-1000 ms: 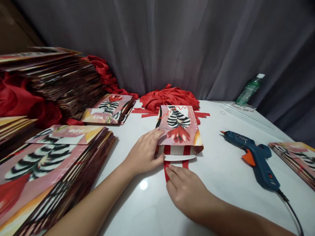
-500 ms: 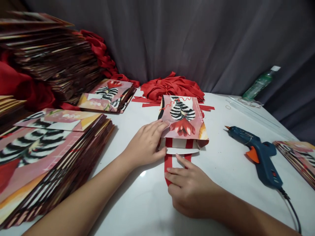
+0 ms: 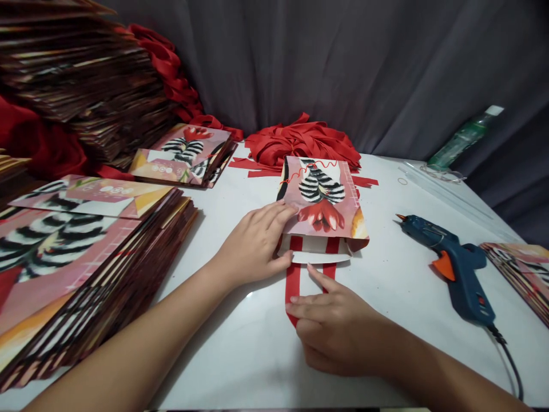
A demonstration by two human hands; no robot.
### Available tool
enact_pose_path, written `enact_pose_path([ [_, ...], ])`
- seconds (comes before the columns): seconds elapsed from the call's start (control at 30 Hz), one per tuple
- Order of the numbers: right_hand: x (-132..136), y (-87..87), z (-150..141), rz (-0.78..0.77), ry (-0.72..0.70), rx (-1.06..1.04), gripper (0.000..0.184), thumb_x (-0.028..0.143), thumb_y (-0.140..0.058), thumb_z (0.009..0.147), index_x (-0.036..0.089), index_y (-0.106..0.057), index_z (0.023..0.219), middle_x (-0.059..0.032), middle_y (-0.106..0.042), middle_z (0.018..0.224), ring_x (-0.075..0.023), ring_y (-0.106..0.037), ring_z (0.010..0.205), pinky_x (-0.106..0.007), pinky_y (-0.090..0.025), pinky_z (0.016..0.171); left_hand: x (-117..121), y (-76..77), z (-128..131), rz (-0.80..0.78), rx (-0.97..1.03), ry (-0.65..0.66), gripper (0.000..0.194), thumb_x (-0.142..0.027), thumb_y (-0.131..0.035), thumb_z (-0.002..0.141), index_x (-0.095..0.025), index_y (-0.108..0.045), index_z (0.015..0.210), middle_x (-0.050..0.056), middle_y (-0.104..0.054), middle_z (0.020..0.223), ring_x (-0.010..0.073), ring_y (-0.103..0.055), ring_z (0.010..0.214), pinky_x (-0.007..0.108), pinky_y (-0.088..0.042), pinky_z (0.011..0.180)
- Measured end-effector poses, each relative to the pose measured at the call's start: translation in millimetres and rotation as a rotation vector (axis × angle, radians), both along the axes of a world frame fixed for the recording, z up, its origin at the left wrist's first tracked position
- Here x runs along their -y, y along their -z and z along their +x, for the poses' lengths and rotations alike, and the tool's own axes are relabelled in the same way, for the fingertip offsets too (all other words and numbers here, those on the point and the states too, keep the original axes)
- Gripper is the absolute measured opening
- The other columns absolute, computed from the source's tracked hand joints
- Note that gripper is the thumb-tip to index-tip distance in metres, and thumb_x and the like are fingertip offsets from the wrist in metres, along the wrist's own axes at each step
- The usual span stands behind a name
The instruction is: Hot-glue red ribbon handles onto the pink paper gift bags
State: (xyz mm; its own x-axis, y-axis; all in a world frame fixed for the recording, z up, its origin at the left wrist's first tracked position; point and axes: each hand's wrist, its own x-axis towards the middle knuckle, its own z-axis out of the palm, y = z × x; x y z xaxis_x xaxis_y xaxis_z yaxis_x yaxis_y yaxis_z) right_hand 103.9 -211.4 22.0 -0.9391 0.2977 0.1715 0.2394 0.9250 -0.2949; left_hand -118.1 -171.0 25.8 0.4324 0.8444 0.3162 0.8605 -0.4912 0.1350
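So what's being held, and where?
The left hand holds the paper bag by its left side, near the opening; the right hand touches the red ribbon, grip unclear.

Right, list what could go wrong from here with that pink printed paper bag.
The red fabric ribbon, partly under the right hand, might shift or twist.
The left hand touches the bag beside its open mouth, so hard pressure could crease it.
The blue plastic glue gun lies on the white table; if hot, its tip might mark something it touches.
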Motion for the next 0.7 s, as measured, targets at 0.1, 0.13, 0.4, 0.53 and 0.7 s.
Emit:
enact_pose_path([
  [0.1, 0.5, -3.6, 0.6, -0.044, 0.006, -0.048, 0.015, 0.023, -0.053, 0.083, 0.022, -0.061, 0.071, -0.0023, -0.074, 0.093, -0.0163, -0.068, 0.083, -0.046, -0.032, 0.114, 0.3, -0.6, 0.1, -0.008, -0.004, -0.002, 0.066, -0.03, -0.053, 0.08, -0.016, -0.034, 0.141, 0.012, -0.049, 0.143, 0.0298, -0.04, 0.137, 0.044, -0.035, 0.109],
  [0.13, 0.4, -4.6, 1.1, -0.054, 0.025, -0.067, 0.015, 0.027, -0.053, 0.084, 0.022, -0.062, 0.072, -0.0034, -0.074, 0.096, -0.0173, -0.069, 0.085, -0.044, -0.037, 0.11, 0.3, -0.9, 0.2, -0.018, -0.002, -0.004, 0.066, -0.03, -0.053, 0.08, -0.016, -0.033, 0.142, 0.012, -0.049, 0.144, 0.0302, -0.039, 0.138, 0.044, -0.035, 0.11],
  [0.4, -2.1, 8.9, 13.5, 0.205, 0.394, 0.015, 0.045, 0.049, -0.048, 0.095, 0.01, -0.07, 0.103, -0.0223, -0.071, 0.112, -0.0328, -0.069, 0.101, -0.045, -0.054, 0.088, -1.8, -0.1, -1.3, -0.014, 0.014, 0.007, 0.066, -0.033, -0.053, 0.081, -0.017, -0.034, 0.143, 0.013, -0.048, 0.144, 0.0322, -0.04, 0.137, 0.046, -0.035, 0.11],
  [0.53, 1.6, 21.5, 19.7, 0.333, 0.444, 0.018, 0.057, 0.052, -0.047, 0.096, 0.002, -0.071, 0.108, -0.0256, -0.071, 0.109, -0.034, -0.069, 0.101, -0.045, -0.056, 0.087, -3.0, -0.1, -0.8, -0.01, -0.016, -0.015, 0.067, -0.034, -0.053, 0.08, -0.018, -0.035, 0.142, 0.012, -0.049, 0.144, 0.0315, -0.042, 0.136, 0.044, -0.036, 0.109],
  [0.7, 8.4, 20.2, 25.4, 0.335, 0.442, -0.035, 0.054, 0.048, -0.045, 0.098, 0.002, -0.074, 0.098, -0.0226, -0.073, 0.103, -0.0312, -0.072, 0.096, -0.04, -0.058, 0.085, -4.0, -0.9, -0.2, 0.025, -0.025, -0.002, 0.065, -0.036, -0.051, 0.082, -0.014, -0.037, 0.141, 0.013, -0.051, 0.142, 0.0313, -0.044, 0.135, 0.044, -0.037, 0.108],
])
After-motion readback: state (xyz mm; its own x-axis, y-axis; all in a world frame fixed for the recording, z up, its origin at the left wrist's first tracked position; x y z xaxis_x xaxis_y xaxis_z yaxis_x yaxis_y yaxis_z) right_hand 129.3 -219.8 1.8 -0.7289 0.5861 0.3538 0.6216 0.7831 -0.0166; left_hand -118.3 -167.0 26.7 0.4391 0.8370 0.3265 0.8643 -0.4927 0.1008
